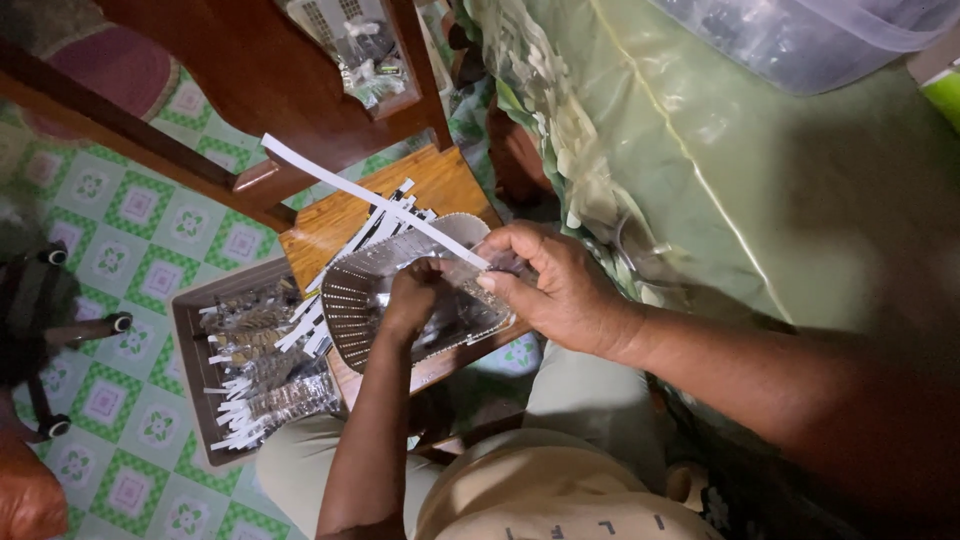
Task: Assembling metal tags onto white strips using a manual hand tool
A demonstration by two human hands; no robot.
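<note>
My left hand (412, 298) reaches into a grey slotted plastic basket (352, 300) on a small wooden stool (330, 222), fingers closed on something small I cannot make out. My right hand (553, 282) pinches the near end of a long white paper strip (350, 190) together with a small clear plastic packet (500, 262), over the basket's right rim. More white strips (390, 218) lie fanned across the far rim of the basket.
A brown tray (188, 330) on the green patterned floor holds several filled clear packets with white strips (262, 385). A wooden chair frame (262, 75) stands beyond the stool. A green sheeted surface (760, 180) with a clear plastic tub (800, 35) fills the right.
</note>
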